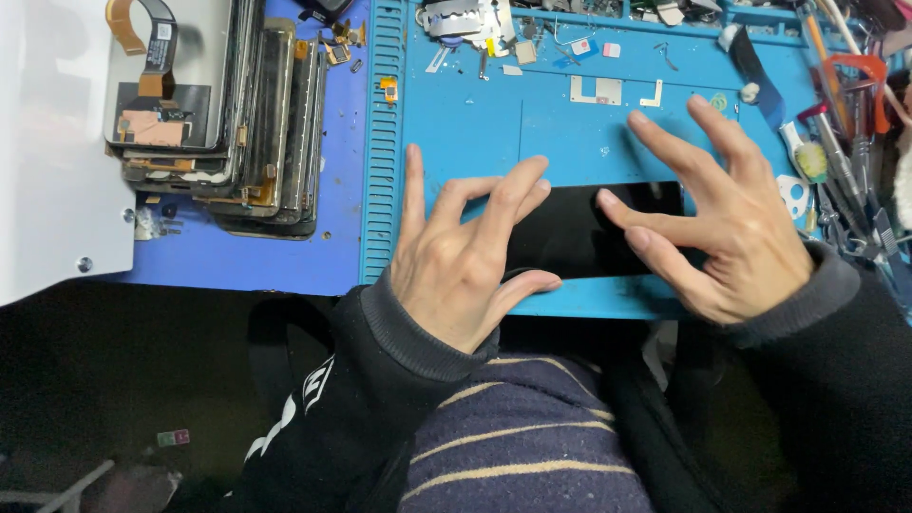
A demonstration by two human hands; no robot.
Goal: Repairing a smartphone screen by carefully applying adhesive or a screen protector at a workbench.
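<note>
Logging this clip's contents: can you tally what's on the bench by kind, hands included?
Hands: 2, left hand and right hand, both spread on the black panel
Black panel: 1
Blue work mat: 1
Stacks of stripped screen assemblies: 1; count within the stack cannot be told
Small metal plates: 2
Total: 7

Your black panel (579,242) lies flat on the blue mat (475,123), along the mat's near edge and toward its right half. It's a glossy, dark rectangle, long side running left to right (both ends hidden under your fingers), its middle stretch bare and unmarked.
</note>
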